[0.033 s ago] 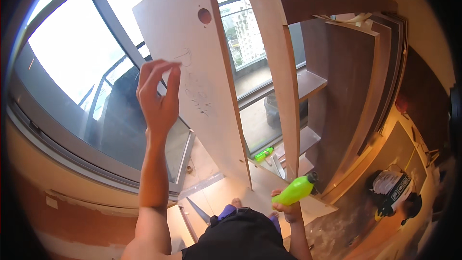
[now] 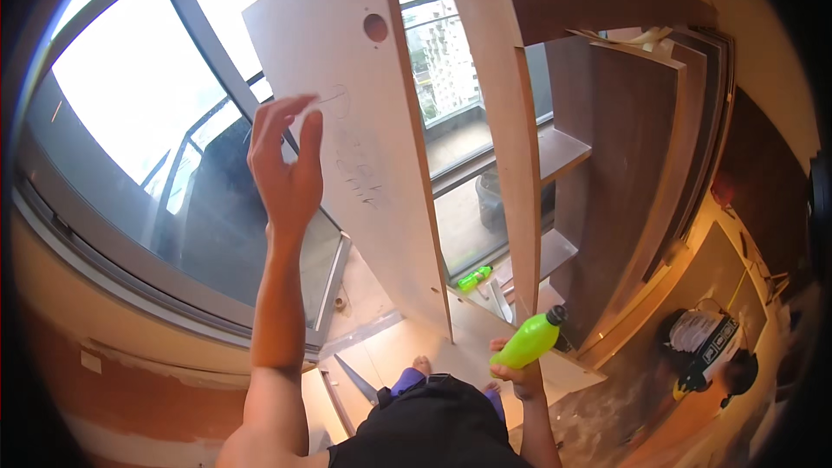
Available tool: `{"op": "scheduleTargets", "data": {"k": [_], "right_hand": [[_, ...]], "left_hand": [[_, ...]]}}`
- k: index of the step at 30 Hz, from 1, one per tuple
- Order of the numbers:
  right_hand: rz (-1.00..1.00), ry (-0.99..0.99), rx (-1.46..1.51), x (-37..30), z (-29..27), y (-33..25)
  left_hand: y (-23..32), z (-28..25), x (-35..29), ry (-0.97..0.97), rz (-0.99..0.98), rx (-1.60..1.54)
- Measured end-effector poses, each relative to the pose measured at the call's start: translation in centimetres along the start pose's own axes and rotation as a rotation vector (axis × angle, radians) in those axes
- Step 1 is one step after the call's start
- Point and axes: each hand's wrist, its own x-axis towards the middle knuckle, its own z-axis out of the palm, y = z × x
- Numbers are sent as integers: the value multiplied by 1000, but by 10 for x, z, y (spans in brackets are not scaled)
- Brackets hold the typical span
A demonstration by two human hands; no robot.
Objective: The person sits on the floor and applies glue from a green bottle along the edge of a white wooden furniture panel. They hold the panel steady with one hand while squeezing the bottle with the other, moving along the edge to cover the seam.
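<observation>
My left hand [image 2: 290,169] is raised in front of a tall white door panel [image 2: 347,69]. Its fingers curve forward with a gap between them and the thumb, and nothing shows in it. A round hole and dark handwriting mark the panel's face; I cannot tell whether my fingertips touch it. Low at the right, my right hand [image 2: 520,374] is wrapped round a bright green squeeze bottle [image 2: 529,342] with a black cap. The bottle tilts up to the right, and it hides part of my fingers.
A wooden shelf frame [image 2: 511,121] stands right of the panel. Another green bottle [image 2: 475,278] lies behind the panel's lower end. Large glass windows [image 2: 143,78] fill the left. A black-and-white tool or case [image 2: 706,342] is on the dusty floor at the right.
My left thumb and fingers have spread slightly apart. The green bottle in my right hand has shifted a little to the left.
</observation>
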Motion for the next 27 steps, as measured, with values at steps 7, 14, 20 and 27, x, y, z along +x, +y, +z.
{"op": "scheduleTargets", "data": {"k": [7,14,20,27], "right_hand": [[-240,103,-67,57,19,30],[-478,87,4,145,113,41],[-431,311,370,173,147,96],[-483,449,498,198,160,122]], "left_hand": [[-200,19,-56,165,-596,-209],[-335,33,-128,-163,-846,-391],[-383,89,-170,-437,-890,-882],[-376,111,-165,-354,-986,-940]]}}
